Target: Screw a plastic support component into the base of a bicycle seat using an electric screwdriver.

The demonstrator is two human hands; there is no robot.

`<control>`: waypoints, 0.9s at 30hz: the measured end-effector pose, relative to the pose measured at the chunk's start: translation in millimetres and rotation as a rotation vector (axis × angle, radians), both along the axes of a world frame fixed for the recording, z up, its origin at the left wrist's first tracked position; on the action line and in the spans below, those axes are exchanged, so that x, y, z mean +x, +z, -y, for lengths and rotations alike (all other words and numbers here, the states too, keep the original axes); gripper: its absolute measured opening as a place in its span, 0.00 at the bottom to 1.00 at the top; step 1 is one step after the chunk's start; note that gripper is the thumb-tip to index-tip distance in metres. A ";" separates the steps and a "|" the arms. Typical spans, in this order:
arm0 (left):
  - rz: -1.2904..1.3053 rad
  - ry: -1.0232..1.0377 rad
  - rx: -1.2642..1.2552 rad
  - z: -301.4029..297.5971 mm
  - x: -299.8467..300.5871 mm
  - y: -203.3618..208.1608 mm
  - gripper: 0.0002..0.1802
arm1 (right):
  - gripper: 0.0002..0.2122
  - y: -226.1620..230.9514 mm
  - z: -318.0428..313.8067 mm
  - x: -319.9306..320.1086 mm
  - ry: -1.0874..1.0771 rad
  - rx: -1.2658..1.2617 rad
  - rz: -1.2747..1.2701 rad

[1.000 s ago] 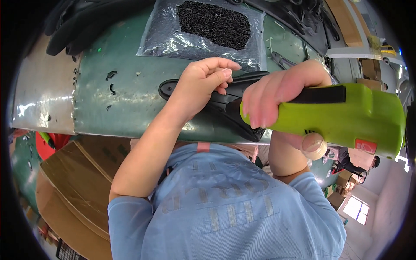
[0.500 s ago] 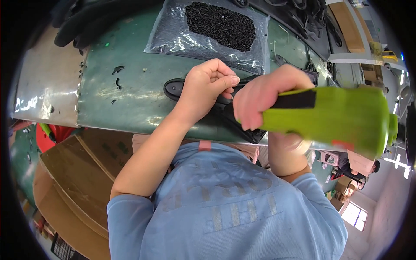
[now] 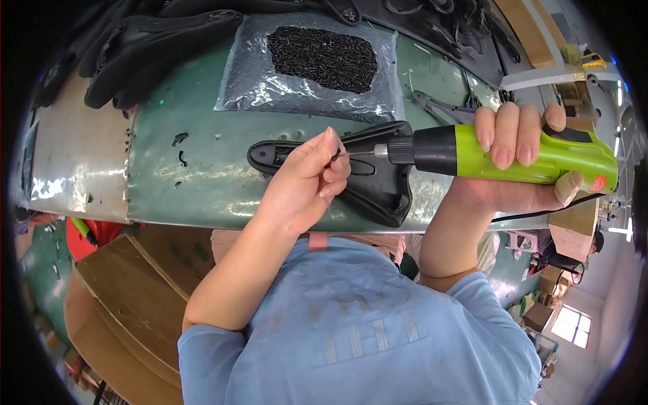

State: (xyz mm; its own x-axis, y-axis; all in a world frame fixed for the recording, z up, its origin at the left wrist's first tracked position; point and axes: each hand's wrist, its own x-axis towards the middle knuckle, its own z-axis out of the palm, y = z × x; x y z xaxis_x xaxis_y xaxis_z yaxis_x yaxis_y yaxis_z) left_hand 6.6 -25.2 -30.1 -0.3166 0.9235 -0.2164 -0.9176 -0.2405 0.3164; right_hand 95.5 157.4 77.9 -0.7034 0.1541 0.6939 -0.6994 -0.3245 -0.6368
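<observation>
My right hand (image 3: pixel 516 142) is wrapped round a green and black electric screwdriver (image 3: pixel 466 152), held level with its bit pointing left. At the bit's tip, the thumb and fingers of my left hand (image 3: pixel 310 169) pinch a small black screw (image 3: pixel 335 156), partly hidden by the fingers. Beneath both lies a black moulded plastic part (image 3: pixel 378 192), narrow and rounded at its left end and wider at the right. My left hand covers some of its middle. Behind it a clear plastic bag (image 3: pixel 243 91) holds a heap of black screws (image 3: pixel 324 61).
Black moulded parts (image 3: pixel 155 47) are piled at the back left, with more black pieces (image 3: pixel 445 34) at the back right. Grey-handled pliers (image 3: pixel 445 108) lie right of the bag. Black scraps (image 3: pixel 181 139) dot the green tabletop (image 3: pixel 202 175). Cardboard (image 3: pixel 135 270) stands below the table's left edge.
The screwdriver, blurred before, has turned and moved right, so its bit now meets my left fingers. My left hand has shifted slightly, and the black plastic part shows more fully.
</observation>
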 end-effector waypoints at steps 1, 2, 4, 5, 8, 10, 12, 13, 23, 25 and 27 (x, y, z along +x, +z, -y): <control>0.063 0.002 0.008 0.9 2.3 0.9 0.14 | 0.25 -1.5 2.8 -0.3 -0.037 -0.038 0.011; 0.064 0.002 0.002 1.6 4.8 0.6 0.14 | 0.25 -4.2 4.0 -0.3 -0.037 -0.043 0.012; 0.150 -0.035 0.025 -3.3 7.5 2.2 0.13 | 0.26 -4.8 2.7 1.3 -0.043 -0.010 0.021; 0.151 -0.042 0.026 -5.4 8.6 1.1 0.13 | 0.26 -3.9 3.1 2.9 -0.050 -0.008 0.023; 0.243 -0.019 0.042 -5.6 12.6 -4.0 0.14 | 0.25 -7.3 10.0 3.9 -0.089 0.093 -0.003; 0.252 0.075 -0.006 -7.8 18.9 -2.7 0.14 | 0.25 -7.9 16.1 5.9 -0.085 0.181 -0.033; 0.200 0.142 -0.029 -10.4 24.7 -3.3 0.13 | 0.24 -6.4 21.8 9.7 -0.107 0.343 -0.062; 0.146 0.207 -0.049 -10.9 26.0 -3.6 0.12 | 0.24 -7.6 23.6 10.5 -0.118 0.374 -0.081; -1.476 0.165 -0.634 6.9 -42.1 -0.1 0.12 | 0.26 -12.0 -9.2 -18.5 0.046 0.206 0.067; -1.616 0.128 -0.620 0.9 -43.5 1.3 0.10 | 0.26 -14.2 -3.1 -24.6 0.078 0.238 0.095; -1.755 0.087 -0.606 -5.2 -45.7 1.2 0.08 | 0.25 -15.9 5.7 -28.8 0.063 0.230 0.177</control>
